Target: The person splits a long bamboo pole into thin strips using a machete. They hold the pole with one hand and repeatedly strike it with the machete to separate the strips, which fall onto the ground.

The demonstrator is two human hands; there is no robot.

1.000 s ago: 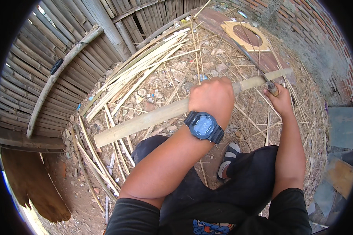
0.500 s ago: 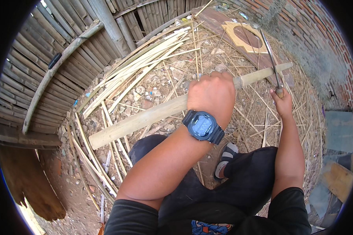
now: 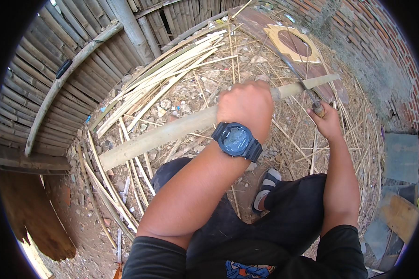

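Observation:
A long pale length of split bamboo (image 3: 160, 138) crosses in front of me, from lower left to upper right. My left hand (image 3: 246, 104) is closed around it from above, near its middle, with the knuckles up and a dark digital watch (image 3: 236, 139) on the wrist. My right hand (image 3: 328, 120) grips the wooden handle (image 3: 318, 109) of a long-bladed knife. The knife's narrow dark blade (image 3: 291, 66) points up and to the left and lies against the bamboo, right of my left hand. The fingers under the bamboo are hidden.
Pale bamboo strips (image 3: 177, 69) lie heaped on the littered ground, upper left. A yellowish board with a round hole (image 3: 284, 44) rests on a brown panel (image 3: 251, 21) at the back. A bamboo wall (image 3: 56, 88) stands left, a brick wall (image 3: 381, 56) right. Grey sheets (image 3: 402, 156) lie far right.
The knife has swung left and slid along the bamboo toward my left hand, its blade now more slanted. Both hands and the bamboo have shifted slightly left.

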